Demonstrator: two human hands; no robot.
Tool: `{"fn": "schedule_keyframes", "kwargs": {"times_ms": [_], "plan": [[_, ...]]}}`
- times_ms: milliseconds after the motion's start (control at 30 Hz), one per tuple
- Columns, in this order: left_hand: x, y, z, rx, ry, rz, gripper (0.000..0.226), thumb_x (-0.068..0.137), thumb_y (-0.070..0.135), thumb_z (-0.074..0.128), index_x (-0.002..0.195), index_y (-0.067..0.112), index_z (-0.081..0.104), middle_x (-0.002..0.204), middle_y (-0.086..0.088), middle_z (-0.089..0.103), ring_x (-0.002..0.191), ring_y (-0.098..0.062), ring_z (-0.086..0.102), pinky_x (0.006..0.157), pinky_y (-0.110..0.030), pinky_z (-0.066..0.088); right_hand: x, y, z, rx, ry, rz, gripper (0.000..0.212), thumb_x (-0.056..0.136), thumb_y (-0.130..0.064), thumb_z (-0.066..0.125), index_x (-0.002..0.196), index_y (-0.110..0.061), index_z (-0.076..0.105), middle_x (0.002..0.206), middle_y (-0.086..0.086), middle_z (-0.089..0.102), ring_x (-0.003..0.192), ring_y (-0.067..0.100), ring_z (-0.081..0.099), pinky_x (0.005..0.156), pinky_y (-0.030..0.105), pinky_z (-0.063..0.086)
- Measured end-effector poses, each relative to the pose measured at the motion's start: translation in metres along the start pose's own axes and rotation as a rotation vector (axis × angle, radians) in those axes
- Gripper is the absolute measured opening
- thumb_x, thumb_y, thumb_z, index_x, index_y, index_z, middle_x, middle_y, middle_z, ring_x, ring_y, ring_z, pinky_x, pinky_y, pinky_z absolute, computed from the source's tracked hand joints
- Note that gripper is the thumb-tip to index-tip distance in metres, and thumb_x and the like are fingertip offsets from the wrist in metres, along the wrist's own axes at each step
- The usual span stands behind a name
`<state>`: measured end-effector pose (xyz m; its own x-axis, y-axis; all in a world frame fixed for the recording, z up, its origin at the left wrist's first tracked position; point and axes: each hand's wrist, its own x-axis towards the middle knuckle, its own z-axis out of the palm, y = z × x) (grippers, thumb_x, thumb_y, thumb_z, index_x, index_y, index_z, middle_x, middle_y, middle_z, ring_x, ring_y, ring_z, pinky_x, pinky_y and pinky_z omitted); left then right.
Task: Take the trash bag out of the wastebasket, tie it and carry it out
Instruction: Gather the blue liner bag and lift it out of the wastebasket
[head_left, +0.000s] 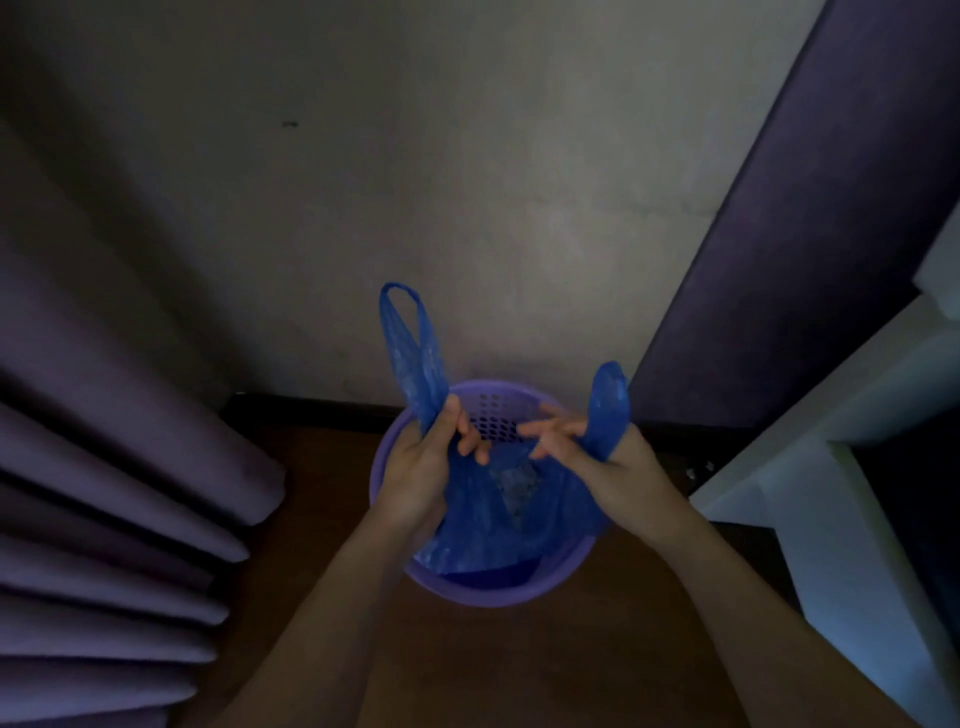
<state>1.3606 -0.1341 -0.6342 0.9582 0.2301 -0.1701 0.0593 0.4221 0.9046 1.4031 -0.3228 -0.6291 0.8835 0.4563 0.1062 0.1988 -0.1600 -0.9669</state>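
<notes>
A blue plastic trash bag (483, 512) hangs partly inside a round purple wastebasket (491, 590) with a perforated wall, standing on the wooden floor by the wall. My left hand (421, 467) grips the bag's left handle loop, which sticks up above the fist. My right hand (613, 467) holds the right handle, which also points upward, with its fingers spread toward the middle. Both hands are just above the basket's rim. The bag's mouth is gathered between them.
Purple curtain folds (119, 519) hang at the left. A dark purple panel (810, 218) leans along the right, with white furniture (852, 467) below it. A pale wall (415, 182) stands behind the basket, and brown wooden floor (322, 519) lies around it.
</notes>
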Motion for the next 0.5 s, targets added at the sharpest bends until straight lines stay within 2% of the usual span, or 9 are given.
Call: {"fn": "schedule_keyframes", "kwargs": {"times_ms": [67,133,167,233,300,333,400,467,500], "plan": [[-0.004,0.004,0.000,0.023,0.041,-0.013,0.036,0.104,0.028,0.044,0.072,0.012,0.047,0.055,0.003,0.037,0.051,-0.015,0.041,0.075,-0.038,0.044,0.006,-0.004,0.007,0.164,0.090,0.054,0.035,0.096,-0.031,0.049,0.078,-0.004,0.063,0.067,0.000,0.071,0.089,0.014,0.074,0.098,0.032,0.052],[-0.007,0.006,0.002,0.097,0.075,-0.006,0.037,0.103,0.031,0.046,0.070,0.014,0.048,0.054,0.005,0.035,0.049,-0.011,0.038,0.074,-0.036,0.047,0.012,-0.008,0.010,0.314,0.200,0.096,0.037,0.102,-0.032,0.042,0.075,-0.009,0.051,0.044,-0.005,0.045,0.044,0.013,0.054,0.069,0.035,0.059],[-0.009,0.007,0.002,0.165,0.079,0.020,0.037,0.103,0.032,0.046,0.070,0.016,0.049,0.053,0.007,0.036,0.049,-0.009,0.039,0.074,-0.034,0.049,0.015,-0.011,0.010,0.382,0.244,0.132,0.037,0.104,-0.033,0.043,0.073,-0.013,0.049,0.044,-0.007,0.036,0.038,0.011,0.039,0.053,0.031,0.054],[-0.012,0.008,0.005,0.317,0.049,0.098,0.037,0.103,0.032,0.047,0.067,0.025,0.054,0.053,0.011,0.044,0.051,-0.004,0.046,0.073,-0.032,0.053,0.021,-0.016,0.011,0.490,0.265,0.222,0.030,0.102,-0.032,0.054,0.076,-0.019,0.049,0.051,-0.008,0.029,0.042,0.010,0.027,0.039,0.025,0.036],[-0.017,0.010,0.005,0.516,-0.011,0.225,0.034,0.102,0.032,0.048,0.070,0.035,0.058,0.058,0.012,0.054,0.058,-0.004,0.053,0.071,-0.036,0.054,0.027,-0.022,0.015,0.663,0.209,0.330,0.002,0.097,-0.023,0.056,0.096,-0.021,0.056,0.058,-0.008,0.029,0.047,0.009,0.027,0.039,0.022,0.028],[-0.020,0.010,0.005,0.651,-0.055,0.304,0.026,0.101,0.035,0.048,0.078,0.037,0.059,0.063,0.011,0.057,0.060,-0.006,0.055,0.067,-0.037,0.053,0.029,-0.025,0.018,0.740,0.175,0.371,0.008,0.097,-0.018,0.050,0.103,-0.019,0.056,0.062,-0.006,0.030,0.049,0.009,0.028,0.042,0.022,0.027],[-0.025,0.011,0.005,0.892,-0.179,0.440,0.008,0.101,0.035,0.047,0.099,0.040,0.053,0.076,0.021,0.062,0.065,-0.002,0.059,0.059,-0.023,0.047,0.030,-0.028,0.022,0.766,0.115,0.363,0.018,0.100,-0.012,0.041,0.088,-0.012,0.054,0.065,0.000,0.033,0.052,0.011,0.033,0.046,0.026,0.031],[-0.028,0.013,0.005,1.039,-0.266,0.546,0.025,0.100,0.023,0.051,0.112,0.043,0.044,0.098,0.038,0.059,0.087,0.012,0.058,0.070,-0.009,0.044,0.029,-0.028,0.026,0.635,0.078,0.315,0.036,0.102,-0.008,0.039,0.070,-0.010,0.054,0.056,0.003,0.046,0.050,0.015,0.042,0.050,0.030,0.036],[-0.029,0.013,0.005,1.093,-0.307,0.574,0.038,0.097,0.016,0.053,0.122,0.041,0.040,0.113,0.036,0.057,0.102,0.011,0.056,0.081,-0.011,0.046,0.027,-0.029,0.027,0.574,0.069,0.329,0.044,0.104,-0.006,0.038,0.065,-0.010,0.059,0.051,0.000,0.054,0.048,0.015,0.048,0.050,0.030,0.039]]}}
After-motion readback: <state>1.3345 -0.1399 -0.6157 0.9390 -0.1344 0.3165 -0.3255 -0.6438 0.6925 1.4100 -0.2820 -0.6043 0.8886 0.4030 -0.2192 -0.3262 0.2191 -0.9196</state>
